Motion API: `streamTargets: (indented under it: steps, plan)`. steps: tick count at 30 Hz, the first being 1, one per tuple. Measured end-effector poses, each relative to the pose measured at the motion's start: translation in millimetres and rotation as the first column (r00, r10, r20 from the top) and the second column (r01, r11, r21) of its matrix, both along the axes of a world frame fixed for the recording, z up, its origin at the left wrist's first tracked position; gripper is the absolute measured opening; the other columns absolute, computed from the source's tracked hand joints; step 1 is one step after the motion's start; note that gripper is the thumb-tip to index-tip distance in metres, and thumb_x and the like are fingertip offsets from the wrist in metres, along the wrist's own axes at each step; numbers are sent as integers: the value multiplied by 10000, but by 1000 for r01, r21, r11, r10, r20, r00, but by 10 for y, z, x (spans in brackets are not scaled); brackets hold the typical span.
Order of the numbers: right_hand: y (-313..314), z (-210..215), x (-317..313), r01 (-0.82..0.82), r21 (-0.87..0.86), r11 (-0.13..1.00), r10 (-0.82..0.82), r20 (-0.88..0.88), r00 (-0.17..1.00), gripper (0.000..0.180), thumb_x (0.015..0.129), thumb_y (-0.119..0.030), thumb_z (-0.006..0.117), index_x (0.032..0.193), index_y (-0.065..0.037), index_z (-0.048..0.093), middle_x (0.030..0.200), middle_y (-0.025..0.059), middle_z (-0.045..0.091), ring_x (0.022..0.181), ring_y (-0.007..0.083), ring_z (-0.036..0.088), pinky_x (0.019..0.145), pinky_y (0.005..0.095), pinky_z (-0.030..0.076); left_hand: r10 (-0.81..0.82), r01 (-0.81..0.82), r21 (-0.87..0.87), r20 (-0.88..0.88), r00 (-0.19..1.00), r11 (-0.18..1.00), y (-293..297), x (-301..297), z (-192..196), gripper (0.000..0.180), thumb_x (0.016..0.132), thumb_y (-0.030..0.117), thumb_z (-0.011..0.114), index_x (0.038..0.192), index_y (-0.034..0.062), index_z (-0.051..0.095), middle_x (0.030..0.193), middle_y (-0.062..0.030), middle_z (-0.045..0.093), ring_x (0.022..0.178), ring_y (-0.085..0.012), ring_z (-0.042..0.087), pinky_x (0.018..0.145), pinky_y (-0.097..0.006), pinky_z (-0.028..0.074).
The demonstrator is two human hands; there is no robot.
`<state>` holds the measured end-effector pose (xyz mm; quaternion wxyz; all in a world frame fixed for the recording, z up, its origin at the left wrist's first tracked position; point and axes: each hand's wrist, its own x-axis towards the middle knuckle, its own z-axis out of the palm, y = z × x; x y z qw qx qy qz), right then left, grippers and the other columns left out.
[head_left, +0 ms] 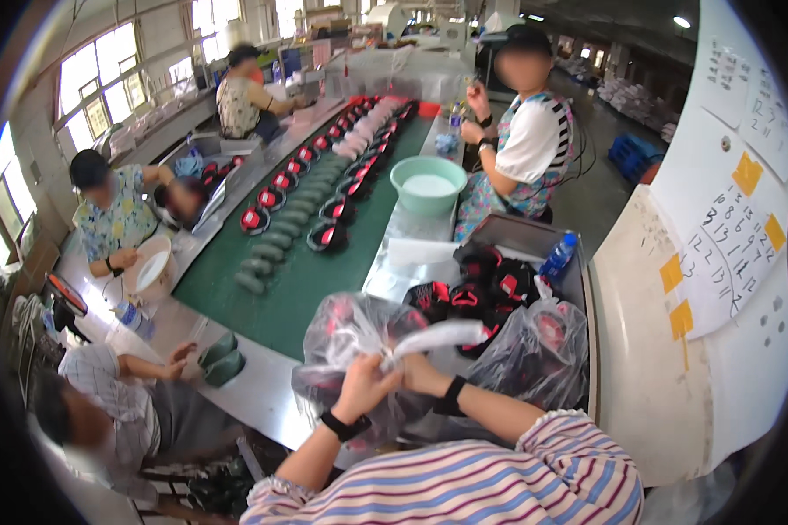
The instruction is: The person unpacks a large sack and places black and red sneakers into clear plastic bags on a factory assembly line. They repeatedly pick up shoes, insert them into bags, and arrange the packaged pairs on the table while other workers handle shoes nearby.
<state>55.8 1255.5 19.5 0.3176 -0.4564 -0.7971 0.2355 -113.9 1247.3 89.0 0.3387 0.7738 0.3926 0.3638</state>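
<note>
Your left hand [365, 381] and right hand [420, 372] meet at the gathered neck of a clear plastic bag [350, 337] of red-and-black shoe parts, fingers clenched on the twisted film so the mouth is pinched closed. The bag rests on the metal bench [263, 394] just before you, beside a second filled bag [534, 350], with the green conveyor belt [298, 280] beyond carrying rows of similar pieces.

Green basin [428, 185] beside conveyor belt [299, 278]
</note>
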Motion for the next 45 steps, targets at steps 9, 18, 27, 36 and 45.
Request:
streamTargets:
  steps: [9, 18, 27, 36, 45]
  plan:
    - [454, 581, 1365, 600, 95, 794, -603, -7, 798, 80, 751, -93, 568, 791, -44, 618, 748, 168, 626, 700, 314, 620, 622, 383, 476, 537, -351, -443, 420, 731, 825, 226, -1706, 316, 133, 793, 38, 553, 696, 92, 479, 659, 50, 463, 596, -56, 414, 571, -194, 330]
    - [95, 852, -51, 41, 243, 969, -2, -157, 988, 228, 670, 28, 503, 887, -23, 551, 743, 120, 582, 714, 303, 586, 667, 366, 475, -88, 110, 87, -228, 970, 990, 206, -879, 270, 368, 652, 110, 620, 996, 35, 514, 1079, -141, 566, 1097, -289, 487, 900, -386, 387]
    - [280, 456, 299, 32, 186, 982, -150, 667, 730, 565, 729, -232, 615, 1238, -51, 447, 1291, 241, 393, 1187, 372, 398, 951, 506, 359, -300, 336, -140, -818, 491, 932, -236, -909, -147, 460, 653, 396, 680, 930, 53, 549, 821, -111, 593, 697, -288, 600, 615, -402, 478]
    - [1206, 976, 1792, 81, -447, 891, 61, 295, 954, 243, 787, -236, 598, 738, -7, 664, 690, 60, 652, 626, 112, 579, 632, 260, 471, -187, 365, -127, -973, 136, 922, -367, -1833, 212, 481, 644, 495, 654, 863, 67, 669, 972, -91, 609, 1073, -245, 489, 925, -415, 318]
    - [266, 1070, -304, -360, 268, 894, 349, 86, 933, 117, 714, -178, 580, 766, -74, 589, 680, 96, 578, 634, 268, 572, 580, 371, 447, -111, 201, 28, -754, 647, 979, -499, -902, -450, 585, 661, 387, 680, 1089, 33, 496, 951, -105, 578, 926, -267, 534, 792, -382, 375]
